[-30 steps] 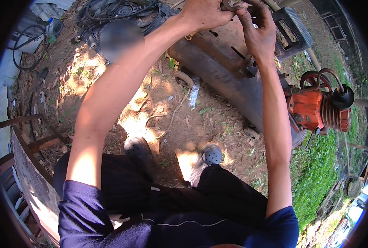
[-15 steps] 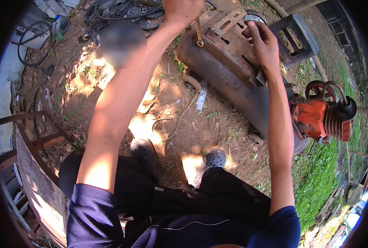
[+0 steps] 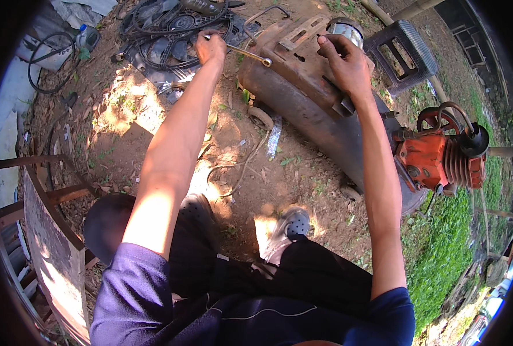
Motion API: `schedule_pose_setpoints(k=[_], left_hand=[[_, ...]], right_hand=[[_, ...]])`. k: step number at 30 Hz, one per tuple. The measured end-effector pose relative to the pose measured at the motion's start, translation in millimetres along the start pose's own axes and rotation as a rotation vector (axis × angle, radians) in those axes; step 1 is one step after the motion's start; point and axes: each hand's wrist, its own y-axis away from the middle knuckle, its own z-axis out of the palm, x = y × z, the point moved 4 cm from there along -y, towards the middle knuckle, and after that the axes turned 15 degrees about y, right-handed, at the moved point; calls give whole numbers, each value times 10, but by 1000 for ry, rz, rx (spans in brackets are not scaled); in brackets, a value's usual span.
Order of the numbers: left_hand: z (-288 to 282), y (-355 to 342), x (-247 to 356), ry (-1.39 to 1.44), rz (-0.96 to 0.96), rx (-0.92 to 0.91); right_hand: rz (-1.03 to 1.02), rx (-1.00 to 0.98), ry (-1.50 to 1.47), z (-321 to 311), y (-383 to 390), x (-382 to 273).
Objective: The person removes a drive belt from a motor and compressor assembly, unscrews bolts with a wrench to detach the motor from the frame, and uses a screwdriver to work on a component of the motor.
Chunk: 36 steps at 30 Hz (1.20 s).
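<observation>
My left hand (image 3: 211, 49) is closed around one end of a combination wrench (image 3: 246, 54). The wrench points right, its ring end over the near edge of a rusty metal mounting plate (image 3: 314, 68). That plate sits on top of a dark, rusty cylindrical tank (image 3: 302, 104) lying on the ground. Above the plate's right part is my right hand (image 3: 350, 64), thumb and fingers pinched together. Something small and dark seems to be at the fingertips, too small to name. Just beyond that hand stands a metal can (image 3: 346, 30).
A red compressor pump (image 3: 435, 158) with cooling fins is at the tank's right end. Past the tank stands a dark plastic stool (image 3: 403, 55). Black hoses and fan parts (image 3: 178, 32) lie at the far left. A worn board (image 3: 57, 242) leans at my near left.
My left hand has come down and left, swinging the wrench from upright to nearly level. My right hand has shifted slightly left and stays pinched.
</observation>
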Motion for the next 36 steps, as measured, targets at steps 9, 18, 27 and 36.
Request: schedule_pose_setpoints(k=[9, 18, 27, 36], left_hand=[[-47, 341, -469, -116, -537, 105], [-192, 452, -852, -9, -673, 164], [-182, 828, -667, -131, -1004, 118], [-51, 534, -689, 370, -1053, 140]], right_hand=[[-72, -31, 96, 0, 44, -21], [-113, -26, 103, 76, 11, -82], [-95, -98, 252, 22, -24, -49], [-155, -52, 272, 89, -39, -44]])
